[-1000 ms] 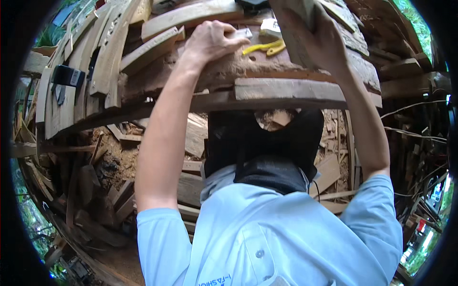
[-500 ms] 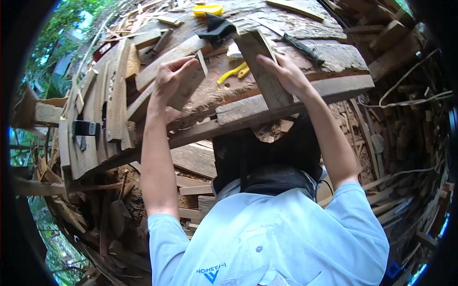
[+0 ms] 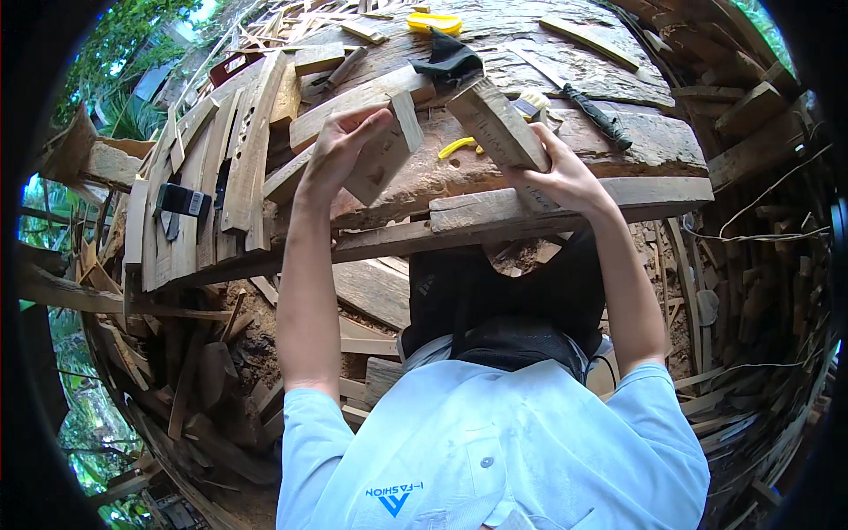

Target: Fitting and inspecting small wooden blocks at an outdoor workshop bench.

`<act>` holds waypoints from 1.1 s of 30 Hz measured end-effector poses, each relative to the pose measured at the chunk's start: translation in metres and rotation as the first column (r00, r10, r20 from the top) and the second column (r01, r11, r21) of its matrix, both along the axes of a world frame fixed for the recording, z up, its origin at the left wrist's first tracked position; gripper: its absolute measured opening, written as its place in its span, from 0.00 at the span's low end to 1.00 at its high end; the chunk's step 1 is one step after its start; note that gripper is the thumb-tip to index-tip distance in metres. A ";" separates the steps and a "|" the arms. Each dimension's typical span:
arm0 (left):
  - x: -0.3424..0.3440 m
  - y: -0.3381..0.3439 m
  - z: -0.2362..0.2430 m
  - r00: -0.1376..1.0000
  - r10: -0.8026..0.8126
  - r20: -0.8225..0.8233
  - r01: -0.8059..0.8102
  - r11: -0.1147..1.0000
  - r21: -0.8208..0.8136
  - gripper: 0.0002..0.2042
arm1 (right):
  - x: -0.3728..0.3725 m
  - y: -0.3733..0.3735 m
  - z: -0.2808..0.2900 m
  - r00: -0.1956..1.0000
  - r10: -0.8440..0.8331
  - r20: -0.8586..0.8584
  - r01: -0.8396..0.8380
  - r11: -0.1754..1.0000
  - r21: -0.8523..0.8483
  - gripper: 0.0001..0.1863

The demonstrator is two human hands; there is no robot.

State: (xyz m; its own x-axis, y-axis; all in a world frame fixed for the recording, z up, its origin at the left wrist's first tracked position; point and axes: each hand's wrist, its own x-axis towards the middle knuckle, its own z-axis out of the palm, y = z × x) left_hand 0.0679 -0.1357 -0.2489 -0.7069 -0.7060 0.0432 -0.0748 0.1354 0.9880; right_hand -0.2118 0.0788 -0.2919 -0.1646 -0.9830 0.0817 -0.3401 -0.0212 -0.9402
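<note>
My left hand [image 3: 343, 152] is closed around a short wooden block [image 3: 389, 157], held up over the workbench's near edge with its end face turned toward me. Across from it, my right hand [image 3: 565, 179] grips another wooden block [image 3: 496, 125] that tilts up and to the left, with handwriting on its face. The two blocks are apart. Between them, a curved yellow handle [image 3: 456, 147] lies on the thick timber bench [image 3: 397, 199], its other end hidden behind the right block. Just beyond the right hand is a pale bristled thing [image 3: 533, 104], partly covered.
A knife with a dark handle [image 3: 597, 117] lies at the right of the bench. Farther back are a black cloth [image 3: 450, 58] and a yellow tray [image 3: 433, 23]. Planks [image 3: 256, 141] and a small black box [image 3: 183, 200] are at the left. Scrap wood [image 3: 216, 380] covers the ground.
Both blocks have tilted, so their ends and faces show more. The right block's lower end has lifted. The bench and its things have shifted rightward in the view.
</note>
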 end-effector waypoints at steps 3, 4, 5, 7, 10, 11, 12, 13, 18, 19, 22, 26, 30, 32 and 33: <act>-0.006 -0.005 0.005 0.983 0.038 0.180 0.021 0.948 -0.316 0.28 | 0.003 0.009 0.006 0.999 -0.018 -0.046 0.018 1.000 0.003 0.35; -0.011 -0.008 0.001 0.984 0.033 0.177 0.024 0.950 -0.310 0.28 | 0.004 0.011 0.008 0.994 -0.033 -0.104 0.031 0.999 -0.024 0.35; -0.016 -0.009 -0.004 0.954 0.076 0.290 0.079 0.869 -0.488 0.28 | 0.002 0.014 0.012 0.989 -0.040 -0.143 0.039 0.999 -0.009 0.35; -0.023 -0.006 -0.018 0.901 0.208 0.381 0.173 0.633 -0.754 0.27 | -0.004 0.013 0.011 0.951 -0.108 -0.288 0.107 0.994 -0.019 0.36; -0.021 0.001 -0.049 0.880 0.266 0.393 0.167 0.601 -0.781 0.29 | 0.007 0.015 0.060 0.785 0.050 -0.618 0.083 0.979 0.184 0.37; -0.024 0.006 -0.055 0.892 0.302 0.337 0.108 0.581 -0.807 0.29 | 0.011 0.011 0.080 0.823 0.149 -0.548 0.036 0.949 0.312 0.34; -0.024 0.006 -0.057 0.877 0.309 0.368 0.121 0.601 -0.790 0.30 | 0.010 0.007 0.068 0.823 0.065 -0.564 0.009 0.992 0.126 0.30; -0.023 0.003 -0.059 0.879 0.292 0.378 0.124 0.624 -0.771 0.30 | 0.012 0.006 0.076 0.848 0.064 -0.526 0.002 0.992 0.124 0.29; -0.025 -0.006 -0.063 0.902 0.230 0.365 0.096 0.718 -0.689 0.29 | 0.041 -0.025 0.083 0.813 -0.038 -0.582 0.015 0.999 -0.044 0.26; -0.025 -0.007 -0.063 0.906 0.212 0.366 0.100 0.734 -0.672 0.29 | 0.041 -0.034 0.074 0.687 0.068 -0.723 -0.006 0.996 0.087 0.26; -0.022 -0.009 -0.062 0.891 0.209 0.404 0.116 0.755 -0.646 0.31 | 0.041 -0.051 0.080 0.673 0.207 -0.710 0.053 0.944 0.325 0.26; -0.023 -0.012 -0.068 0.892 0.232 0.389 0.081 0.763 -0.642 0.34 | 0.043 -0.049 0.063 0.842 -0.109 -0.528 -0.060 0.954 -0.292 0.25; -0.020 -0.008 -0.065 0.886 0.264 0.380 0.050 0.761 -0.647 0.33 | 0.050 -0.055 0.073 0.570 0.235 -0.787 0.079 0.938 0.337 0.23; -0.027 -0.007 -0.069 0.880 0.285 0.380 0.040 0.753 -0.657 0.34 | 0.046 -0.049 0.070 0.844 -0.110 -0.525 -0.147 0.894 -0.423 0.24; -0.025 -0.008 -0.070 0.883 0.257 0.393 0.055 0.774 -0.630 0.33 | 0.057 -0.048 0.061 0.943 0.013 -0.332 -0.091 0.971 -0.222 0.24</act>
